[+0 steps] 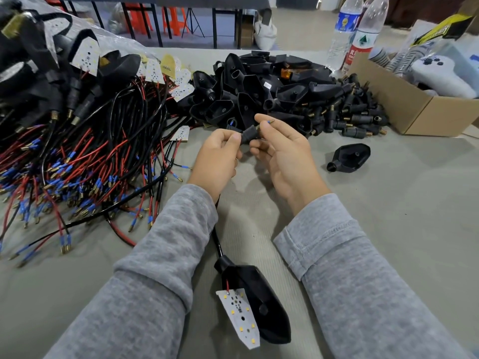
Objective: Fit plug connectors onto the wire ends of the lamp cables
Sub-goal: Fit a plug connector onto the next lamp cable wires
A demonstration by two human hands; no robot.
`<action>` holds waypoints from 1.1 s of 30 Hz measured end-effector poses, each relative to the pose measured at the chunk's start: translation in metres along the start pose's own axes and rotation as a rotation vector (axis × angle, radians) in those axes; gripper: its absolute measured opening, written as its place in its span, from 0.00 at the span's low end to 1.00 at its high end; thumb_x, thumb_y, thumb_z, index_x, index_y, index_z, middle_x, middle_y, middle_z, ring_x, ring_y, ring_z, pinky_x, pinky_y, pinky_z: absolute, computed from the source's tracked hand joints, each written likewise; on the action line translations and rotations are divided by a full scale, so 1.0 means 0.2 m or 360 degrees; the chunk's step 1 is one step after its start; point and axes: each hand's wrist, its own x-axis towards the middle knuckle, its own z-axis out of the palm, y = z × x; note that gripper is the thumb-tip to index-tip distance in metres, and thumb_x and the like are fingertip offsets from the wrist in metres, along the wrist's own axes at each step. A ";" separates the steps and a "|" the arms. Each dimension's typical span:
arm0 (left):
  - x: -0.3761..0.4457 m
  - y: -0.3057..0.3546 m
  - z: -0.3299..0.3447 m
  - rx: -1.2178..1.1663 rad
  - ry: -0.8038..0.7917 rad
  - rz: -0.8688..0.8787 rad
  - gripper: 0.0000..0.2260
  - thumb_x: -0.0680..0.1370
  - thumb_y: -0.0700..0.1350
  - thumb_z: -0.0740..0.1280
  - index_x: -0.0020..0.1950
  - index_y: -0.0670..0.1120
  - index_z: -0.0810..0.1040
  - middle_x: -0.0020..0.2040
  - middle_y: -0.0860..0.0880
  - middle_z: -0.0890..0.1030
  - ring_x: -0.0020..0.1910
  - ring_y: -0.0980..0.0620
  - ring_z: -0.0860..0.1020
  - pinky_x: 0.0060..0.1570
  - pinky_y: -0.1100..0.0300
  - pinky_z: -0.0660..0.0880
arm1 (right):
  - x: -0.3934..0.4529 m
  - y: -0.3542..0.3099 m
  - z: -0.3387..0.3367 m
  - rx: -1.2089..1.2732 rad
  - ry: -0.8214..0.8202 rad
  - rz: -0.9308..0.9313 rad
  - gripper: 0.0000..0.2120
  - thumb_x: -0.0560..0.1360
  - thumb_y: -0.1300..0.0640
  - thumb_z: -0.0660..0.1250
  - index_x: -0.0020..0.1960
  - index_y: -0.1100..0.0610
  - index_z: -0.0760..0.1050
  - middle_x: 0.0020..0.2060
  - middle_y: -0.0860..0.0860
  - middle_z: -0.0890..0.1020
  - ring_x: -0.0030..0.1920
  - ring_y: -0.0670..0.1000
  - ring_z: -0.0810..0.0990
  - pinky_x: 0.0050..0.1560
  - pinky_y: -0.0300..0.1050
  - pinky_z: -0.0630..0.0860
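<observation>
A black plug connector (248,136) is held between both hands at the table's middle. My left hand (217,158) grips its left end together with the cable. My right hand (281,149) pinches its threaded right end, and a blue-tipped wire end (270,122) sticks out past those fingertips. The black cable (217,242) runs down under my left wrist to a black lamp housing (261,304) with a white LED board (239,317) near the front edge.
A tangle of red and black cables with blue ferrules (77,172) fills the left. Black housings (259,89) and loose plug connectors (355,117) are heaped behind my hands. One housing (350,158) lies at right. A cardboard box (420,110) and water bottles (363,35) stand back right.
</observation>
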 end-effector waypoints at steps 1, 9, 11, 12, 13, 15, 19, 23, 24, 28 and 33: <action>0.00 0.00 0.00 -0.0013 0.0001 -0.0004 0.08 0.83 0.45 0.58 0.46 0.48 0.73 0.34 0.51 0.73 0.23 0.61 0.66 0.23 0.69 0.63 | 0.00 0.00 0.00 -0.0011 0.0004 -0.0012 0.08 0.81 0.62 0.63 0.56 0.58 0.80 0.40 0.51 0.82 0.36 0.47 0.78 0.41 0.38 0.78; -0.01 0.01 0.00 -0.0003 0.0032 0.0043 0.06 0.81 0.39 0.63 0.53 0.44 0.79 0.42 0.48 0.80 0.34 0.59 0.77 0.32 0.66 0.75 | 0.00 0.01 0.00 -0.0089 0.0083 -0.0048 0.08 0.82 0.58 0.63 0.52 0.55 0.81 0.47 0.54 0.83 0.41 0.49 0.79 0.37 0.38 0.76; -0.02 0.01 0.00 -0.0078 0.0067 0.0025 0.07 0.80 0.39 0.64 0.56 0.46 0.78 0.46 0.49 0.81 0.41 0.57 0.79 0.36 0.66 0.78 | 0.00 0.01 0.00 -0.0127 0.0083 -0.0052 0.08 0.82 0.58 0.62 0.51 0.54 0.80 0.47 0.54 0.84 0.41 0.49 0.81 0.37 0.38 0.76; -0.02 0.02 0.00 -0.0148 0.0086 0.0012 0.07 0.80 0.39 0.64 0.57 0.47 0.77 0.47 0.49 0.81 0.43 0.56 0.79 0.39 0.65 0.78 | 0.00 0.01 0.00 -0.0136 0.0084 -0.0061 0.08 0.82 0.58 0.62 0.51 0.54 0.80 0.46 0.54 0.84 0.40 0.48 0.81 0.36 0.38 0.76; -0.02 0.02 -0.01 -0.0235 0.0102 0.0002 0.08 0.80 0.39 0.64 0.57 0.48 0.75 0.48 0.49 0.82 0.45 0.54 0.79 0.40 0.63 0.78 | 0.00 0.01 0.00 -0.0131 0.0086 -0.0072 0.08 0.82 0.58 0.61 0.51 0.54 0.79 0.45 0.55 0.84 0.38 0.47 0.80 0.36 0.37 0.75; -0.01 0.03 -0.03 -0.0368 0.0138 0.0002 0.11 0.80 0.38 0.63 0.60 0.50 0.72 0.48 0.50 0.83 0.47 0.53 0.81 0.47 0.59 0.79 | 0.00 0.01 0.00 -0.0106 0.0100 -0.0082 0.08 0.82 0.59 0.61 0.51 0.55 0.79 0.43 0.55 0.83 0.35 0.47 0.78 0.34 0.37 0.75; 0.00 0.03 -0.06 -0.0550 0.0159 0.0009 0.16 0.81 0.39 0.63 0.67 0.50 0.69 0.43 0.53 0.85 0.43 0.56 0.80 0.49 0.58 0.79 | 0.00 0.01 0.01 -0.0142 0.0151 -0.0088 0.07 0.82 0.59 0.62 0.51 0.55 0.79 0.39 0.54 0.81 0.33 0.47 0.76 0.33 0.37 0.75; 0.00 0.05 -0.07 -0.0681 0.0117 0.0007 0.09 0.82 0.43 0.62 0.59 0.53 0.77 0.35 0.52 0.81 0.36 0.55 0.78 0.36 0.62 0.74 | -0.01 0.01 0.01 -0.0199 0.0201 -0.0078 0.07 0.82 0.57 0.62 0.50 0.54 0.79 0.36 0.51 0.77 0.30 0.47 0.75 0.26 0.38 0.70; -0.01 0.05 -0.07 -0.0682 0.0107 0.0018 0.08 0.82 0.43 0.62 0.57 0.54 0.78 0.34 0.52 0.80 0.35 0.55 0.77 0.35 0.63 0.73 | -0.01 0.00 0.01 -0.0190 0.0200 -0.0068 0.07 0.82 0.56 0.62 0.50 0.54 0.78 0.35 0.52 0.76 0.29 0.47 0.75 0.25 0.38 0.68; -0.03 0.06 -0.06 -0.0647 0.0083 0.0021 0.08 0.82 0.42 0.62 0.54 0.52 0.79 0.34 0.52 0.79 0.34 0.55 0.78 0.34 0.63 0.73 | -0.01 -0.01 0.01 -0.0124 0.0190 -0.0019 0.08 0.83 0.56 0.60 0.49 0.56 0.76 0.36 0.55 0.75 0.28 0.48 0.77 0.26 0.38 0.70; -0.03 0.06 -0.05 -0.0610 0.0064 0.0010 0.06 0.80 0.38 0.64 0.51 0.48 0.77 0.35 0.52 0.80 0.34 0.56 0.79 0.36 0.63 0.77 | 0.00 0.00 0.01 -0.0024 0.0210 0.0020 0.09 0.84 0.57 0.59 0.48 0.59 0.73 0.35 0.55 0.74 0.27 0.47 0.77 0.28 0.36 0.73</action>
